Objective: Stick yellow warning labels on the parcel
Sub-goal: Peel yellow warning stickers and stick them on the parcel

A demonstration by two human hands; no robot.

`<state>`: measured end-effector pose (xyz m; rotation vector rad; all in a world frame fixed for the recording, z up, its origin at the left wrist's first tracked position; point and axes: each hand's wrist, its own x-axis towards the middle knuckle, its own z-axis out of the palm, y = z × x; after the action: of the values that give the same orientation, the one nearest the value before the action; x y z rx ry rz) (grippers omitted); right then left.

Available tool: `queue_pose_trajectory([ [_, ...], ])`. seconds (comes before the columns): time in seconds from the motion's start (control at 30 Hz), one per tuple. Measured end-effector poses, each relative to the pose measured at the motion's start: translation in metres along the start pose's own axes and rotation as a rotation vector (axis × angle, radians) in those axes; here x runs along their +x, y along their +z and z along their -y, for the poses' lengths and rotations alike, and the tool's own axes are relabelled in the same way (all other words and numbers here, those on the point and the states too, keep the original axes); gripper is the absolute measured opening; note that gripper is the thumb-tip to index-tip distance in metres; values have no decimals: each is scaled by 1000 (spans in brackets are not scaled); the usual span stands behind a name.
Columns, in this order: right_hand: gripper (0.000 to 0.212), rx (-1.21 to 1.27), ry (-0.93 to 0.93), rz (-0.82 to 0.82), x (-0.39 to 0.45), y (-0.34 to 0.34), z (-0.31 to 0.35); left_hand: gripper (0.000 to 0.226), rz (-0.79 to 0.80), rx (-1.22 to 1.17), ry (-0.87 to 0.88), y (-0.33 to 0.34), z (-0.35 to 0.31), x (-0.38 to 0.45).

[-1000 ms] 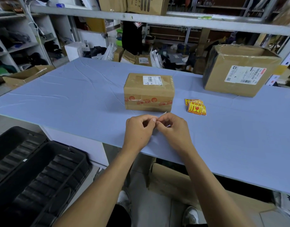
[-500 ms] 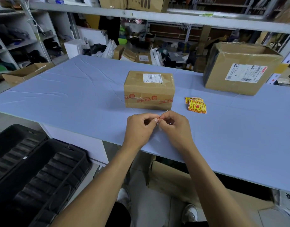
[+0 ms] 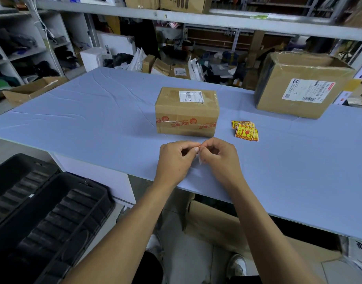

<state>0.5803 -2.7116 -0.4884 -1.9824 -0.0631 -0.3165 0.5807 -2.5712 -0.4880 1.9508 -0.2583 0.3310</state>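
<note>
- Lower left of the frame: a black ribbed tray is sitting below the table, clear of the work.
- Centre: the left hand is pinching one edge of a label, fingertips closed on it.
- The right hand is pinching the same label, apparently peeling its backing; a slow, corner-first peel is advisable so it is not tearing or curling.
- Just beyond the hands, the parcel is lying unobstructed, its near face bare above the printed tape.
- Right of the parcel: spare yellow warning labels are waiting, stacked.
- Upper right: a larger carton is standing well apart.
</note>
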Motion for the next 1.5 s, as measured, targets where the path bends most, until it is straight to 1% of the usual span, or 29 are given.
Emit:
queue_pose_trajectory([
  [0.3,14,37,15,9,-1,-1,1,16,10,-22,16,-1,1,1],
  [0.67,18,44,-6,42,1,-3,0,17,54,-56,-6,-3,3,3],
  [1.03,17,-11,-25,51,-1,-1,0,13,0,-18,-24,0,4,3],
  [1.27,16,-53,-47,47,-2,0,1,14,-9,6,-28,0,3,3],
  [1.5,16,-45,-43,45,-2,-1,1,14,-8,7,-31,0,3,3],
])
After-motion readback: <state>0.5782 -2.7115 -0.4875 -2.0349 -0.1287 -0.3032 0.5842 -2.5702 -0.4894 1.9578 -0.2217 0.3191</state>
